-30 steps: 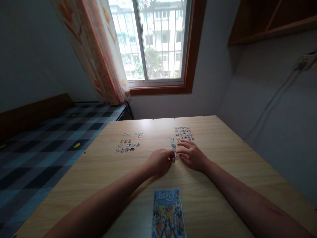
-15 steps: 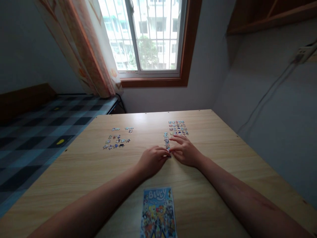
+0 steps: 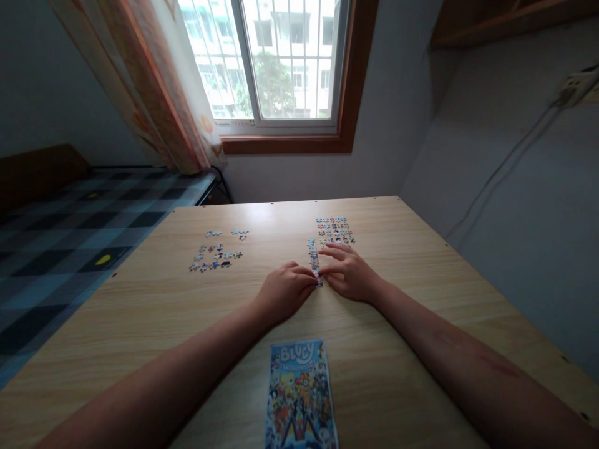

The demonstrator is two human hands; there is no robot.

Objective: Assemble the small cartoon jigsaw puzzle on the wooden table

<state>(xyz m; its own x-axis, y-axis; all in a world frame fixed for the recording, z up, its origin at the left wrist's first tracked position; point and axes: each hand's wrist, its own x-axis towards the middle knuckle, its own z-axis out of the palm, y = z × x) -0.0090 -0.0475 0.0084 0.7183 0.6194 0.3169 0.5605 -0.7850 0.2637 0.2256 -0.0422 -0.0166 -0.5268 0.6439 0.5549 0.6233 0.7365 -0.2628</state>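
Note:
A narrow column of joined puzzle pieces (image 3: 313,254) lies on the wooden table between my hands. At its near end, the fingertips of my left hand (image 3: 291,287) are pressed together on a small piece, mostly hidden under them. My right hand (image 3: 349,273) rests against the column's right side with its fingers spread and nothing visible in them. Behind my right hand are rows of puzzle pieces (image 3: 334,229). Loose pieces (image 3: 215,265) form a scattered group at the left. A picture sheet printed "Bluey" (image 3: 301,396) lies at the near edge.
The wooden table (image 3: 397,349) fills the foreground. Left of it stands a bed with a checked cover (image 3: 60,231). Beyond the table are a window (image 3: 290,62) and a curtain (image 3: 150,81). A cable (image 3: 498,165) hangs on the right wall.
The camera view has tilted slightly, so everything sits a little higher. My left fingertips have shifted slightly at the column's near end, where more of the end piece shows. My right hand keeps its pose.

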